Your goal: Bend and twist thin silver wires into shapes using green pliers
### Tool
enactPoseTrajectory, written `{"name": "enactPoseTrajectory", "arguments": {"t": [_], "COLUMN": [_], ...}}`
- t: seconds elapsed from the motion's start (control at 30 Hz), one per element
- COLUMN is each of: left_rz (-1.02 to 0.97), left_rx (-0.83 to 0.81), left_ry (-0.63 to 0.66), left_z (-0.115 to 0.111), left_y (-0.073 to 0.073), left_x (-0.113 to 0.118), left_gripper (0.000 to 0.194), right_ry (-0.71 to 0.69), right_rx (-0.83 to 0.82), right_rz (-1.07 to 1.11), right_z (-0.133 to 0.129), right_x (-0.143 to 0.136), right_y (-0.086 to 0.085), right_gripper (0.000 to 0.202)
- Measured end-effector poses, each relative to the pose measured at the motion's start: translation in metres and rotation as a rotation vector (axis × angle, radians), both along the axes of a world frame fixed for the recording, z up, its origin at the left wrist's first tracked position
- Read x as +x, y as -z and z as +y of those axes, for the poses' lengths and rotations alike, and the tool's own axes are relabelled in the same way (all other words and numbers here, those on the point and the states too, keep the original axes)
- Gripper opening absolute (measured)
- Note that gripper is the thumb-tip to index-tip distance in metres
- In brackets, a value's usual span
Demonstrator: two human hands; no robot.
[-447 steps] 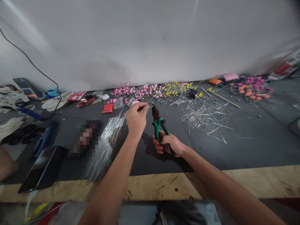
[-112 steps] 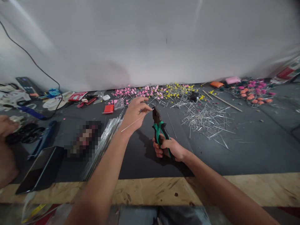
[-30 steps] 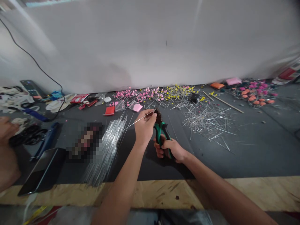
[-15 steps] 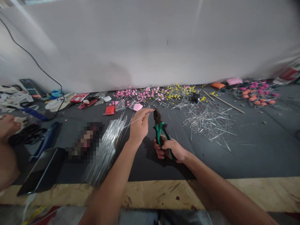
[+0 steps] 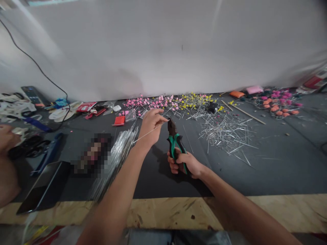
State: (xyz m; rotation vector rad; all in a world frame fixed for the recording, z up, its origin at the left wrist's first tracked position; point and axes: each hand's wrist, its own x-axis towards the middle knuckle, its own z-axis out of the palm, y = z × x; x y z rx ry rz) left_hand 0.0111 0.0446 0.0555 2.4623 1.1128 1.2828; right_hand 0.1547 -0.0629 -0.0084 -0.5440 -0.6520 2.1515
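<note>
My left hand [image 5: 151, 128] pinches a thin silvery wire [image 5: 148, 133], whose one end reaches the tip of the pliers. The pliers [image 5: 174, 137] have dark jaws and green-and-black handles and point away from me. Their handles are wrapped by my right hand [image 5: 184, 162]. A long bundle of straight silver wires [image 5: 119, 149] lies to the left of my left hand, partly behind my forearm. Right of the pliers spreads a loose pile of short wires [image 5: 227, 131].
Pink-tipped wires [image 5: 150, 101] and yellow-tipped wires [image 5: 195, 100] line the wall. Orange and magenta pieces [image 5: 278, 103] lie at the right. A phone [image 5: 42, 187] and a blue tool [image 5: 47, 153] are on the left, beside another person's hand [image 5: 9, 137].
My left hand has turned and shifted slightly left, with its fingers spread a little more over the wire. The pliers and my right hand have hardly moved.
</note>
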Motion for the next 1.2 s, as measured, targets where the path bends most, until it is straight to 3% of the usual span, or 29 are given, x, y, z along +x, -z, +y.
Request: {"name": "enactPoseTrajectory", "arguments": {"t": [0.17,0.37,0.57,0.7,0.87,1.2], "left_rz": [0.001,-0.168,-0.257,-0.324,-0.383,-0.516], "left_rx": [-0.023,-0.141,-0.096,-0.174,-0.185,-0.306], "left_ry": [-0.163,-0.11,-0.287,-0.273,-0.35,-0.35], "left_z": [-0.003,-0.014,-0.027,-0.031,-0.036,-0.036], "left_y": [0.0,0.003,0.004,0.003,0.002,0.012], "left_x": [0.002,0.009,0.023,0.029,0.034,0.037], "left_gripper": [0.012,0.013,0.013,0.014,0.015,0.018], "right_ry": [0.011,0.014,0.033,0.038,0.032,0.023], "right_rx": [0.004,0.0,-0.006,-0.01,0.013,0.01], "right_rz": [-0.003,-0.009,-0.021,-0.014,-0.008,-0.011], "right_z": [0.0,0.0,-0.001,-0.001,0.0,0.0], "right_x": [0.0,-0.001,-0.002,-0.002,-0.001,-0.002], "right_y": [0.0,-0.002,-0.005,-0.005,-0.002,-0.005], "right_gripper": [0.031,0.03,0.03,0.03,0.029,0.029]}}
